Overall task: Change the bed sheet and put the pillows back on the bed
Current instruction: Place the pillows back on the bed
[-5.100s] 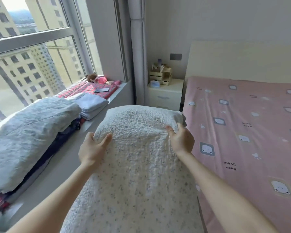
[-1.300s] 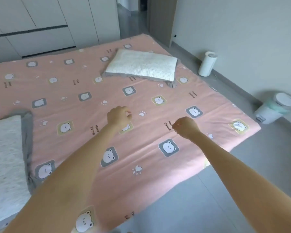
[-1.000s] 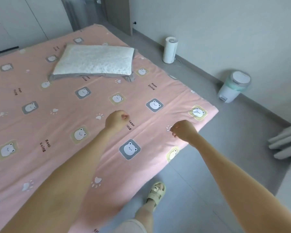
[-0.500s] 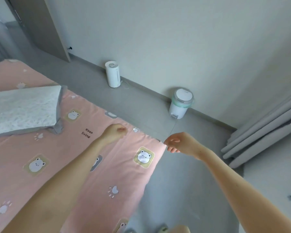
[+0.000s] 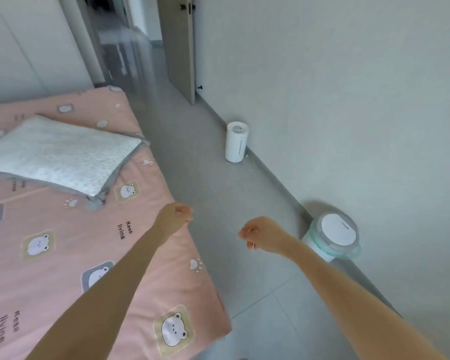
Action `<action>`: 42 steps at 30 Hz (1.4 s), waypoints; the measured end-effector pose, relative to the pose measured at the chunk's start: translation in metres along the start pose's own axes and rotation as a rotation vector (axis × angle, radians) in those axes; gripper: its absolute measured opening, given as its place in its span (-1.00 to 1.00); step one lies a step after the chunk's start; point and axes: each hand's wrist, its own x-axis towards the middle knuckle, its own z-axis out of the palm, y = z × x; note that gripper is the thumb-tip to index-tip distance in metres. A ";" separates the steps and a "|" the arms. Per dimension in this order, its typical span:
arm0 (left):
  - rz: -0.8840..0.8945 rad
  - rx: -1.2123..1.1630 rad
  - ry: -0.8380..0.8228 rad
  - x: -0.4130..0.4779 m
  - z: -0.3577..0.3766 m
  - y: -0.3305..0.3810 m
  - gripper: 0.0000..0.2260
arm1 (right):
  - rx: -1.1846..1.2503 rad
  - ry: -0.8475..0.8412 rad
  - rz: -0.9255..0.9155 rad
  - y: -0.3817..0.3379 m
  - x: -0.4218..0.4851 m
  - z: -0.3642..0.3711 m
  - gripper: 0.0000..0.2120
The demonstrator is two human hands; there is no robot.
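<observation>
A pink bed sheet printed with bears lies spread flat over the bed on the left. One white textured pillow with a grey border lies on it near the bed's right edge. My left hand is curled into a fist just above the sheet's right edge, with nothing visible in it. My right hand is also a fist, out over the grey floor to the right of the bed, holding nothing.
A white cylindrical appliance stands on the floor against the right wall. A white bin with a mint band sits nearer, by the same wall. An open door and a white wardrobe are at the back.
The pillow I carried five seconds ago is out of my hands. My view has swung along the bed to its right edge. Both hands stayed curled, and the right one now hangs over floor.
</observation>
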 end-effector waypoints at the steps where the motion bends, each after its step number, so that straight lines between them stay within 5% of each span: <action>1: -0.027 -0.008 0.058 0.006 -0.002 0.002 -0.88 | -0.019 -0.031 -0.043 -0.001 0.020 -0.010 -0.77; 22: -0.404 -0.159 0.866 0.256 -0.076 0.049 -0.89 | -0.252 -0.429 -0.553 -0.133 0.431 -0.148 -0.75; 34: -0.771 -0.302 1.213 0.390 -0.165 0.039 -0.87 | -0.297 -0.633 -0.618 -0.277 0.709 -0.136 -0.79; 42: -0.939 -0.378 1.310 0.451 -0.268 -0.019 -0.74 | -0.406 -0.653 -0.713 -0.396 0.845 -0.047 -0.76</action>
